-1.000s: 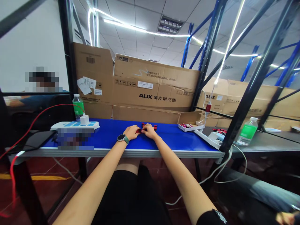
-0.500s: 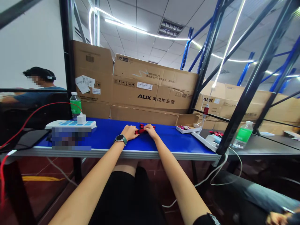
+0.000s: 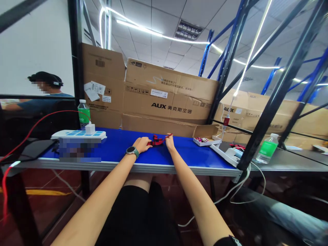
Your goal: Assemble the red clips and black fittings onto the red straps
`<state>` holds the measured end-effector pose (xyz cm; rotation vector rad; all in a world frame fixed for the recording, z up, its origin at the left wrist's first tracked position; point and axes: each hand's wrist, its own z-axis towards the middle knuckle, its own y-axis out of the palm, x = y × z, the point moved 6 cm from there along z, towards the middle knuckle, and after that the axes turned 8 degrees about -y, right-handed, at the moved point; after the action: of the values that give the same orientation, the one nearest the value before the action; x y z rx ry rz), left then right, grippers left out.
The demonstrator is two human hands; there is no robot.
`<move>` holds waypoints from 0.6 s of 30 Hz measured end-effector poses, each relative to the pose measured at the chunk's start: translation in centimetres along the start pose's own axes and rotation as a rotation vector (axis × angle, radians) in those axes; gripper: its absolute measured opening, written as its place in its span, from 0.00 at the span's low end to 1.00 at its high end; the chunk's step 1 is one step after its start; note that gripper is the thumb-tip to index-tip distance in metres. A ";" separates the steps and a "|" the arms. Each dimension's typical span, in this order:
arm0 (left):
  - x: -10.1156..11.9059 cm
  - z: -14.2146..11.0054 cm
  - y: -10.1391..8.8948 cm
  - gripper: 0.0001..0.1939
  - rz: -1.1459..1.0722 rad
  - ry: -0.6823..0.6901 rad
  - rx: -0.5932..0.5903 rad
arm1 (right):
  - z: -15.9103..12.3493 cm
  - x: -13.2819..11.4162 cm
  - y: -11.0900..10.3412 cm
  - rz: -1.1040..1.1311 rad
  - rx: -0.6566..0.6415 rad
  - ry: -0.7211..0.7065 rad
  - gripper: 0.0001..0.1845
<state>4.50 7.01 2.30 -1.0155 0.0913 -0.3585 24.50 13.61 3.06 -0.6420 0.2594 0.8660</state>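
Observation:
A red strap with black buckle parts [image 3: 156,140] lies on the blue tabletop [image 3: 186,152] between my hands. My left hand [image 3: 142,144], with a watch on its wrist, grips the strap's left part and rests on the table. One end of the strap is pinched between thumb and fingers of my right hand [image 3: 169,142], pulled slightly up and to the right. The rest of the strap stays low by the table. Its full shape is partly hidden by my fingers.
A power strip [image 3: 77,134] with a white charger and a green-labelled bottle [image 3: 84,114] stand at the left. At the right is an open small box [image 3: 206,140] with small items, near a slanted rack post [image 3: 265,106]. Cardboard [image 3: 169,95] walls the back.
My right hand has moved a little right and away from my left hand, drawing the strap's end out with it. My left hand has stayed nearly in place.

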 end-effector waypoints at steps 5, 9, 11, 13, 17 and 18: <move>-1.6 0.6 1.7 0.20 -0.194 -0.027 -0.007 | -1.3 -3.9 -2.2 -0.306 0.120 -0.040 0.32; -2.6 1.0 2.1 0.21 -0.379 -0.071 0.034 | -3.0 -7.3 2.5 -0.306 -0.488 -0.415 0.21; -3.0 1.1 2.0 0.20 -0.495 -0.128 0.058 | -3.6 -7.3 3.8 -0.300 -0.604 -0.435 0.19; -3.0 1.0 1.7 0.17 -0.578 -0.161 0.066 | -3.5 -6.9 4.2 -0.272 -0.587 -0.395 0.18; -2.4 0.8 0.8 0.13 -0.629 -0.149 0.073 | -3.1 -6.3 4.0 -0.110 -0.528 -0.332 0.15; -2.3 0.7 0.4 0.12 -0.623 -0.157 0.090 | -3.0 -6.2 4.0 -0.076 -0.519 -0.327 0.15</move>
<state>2.60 8.56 2.08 -0.9639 -0.3894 -0.8384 17.63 9.73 1.88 -0.9686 -0.2952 0.9559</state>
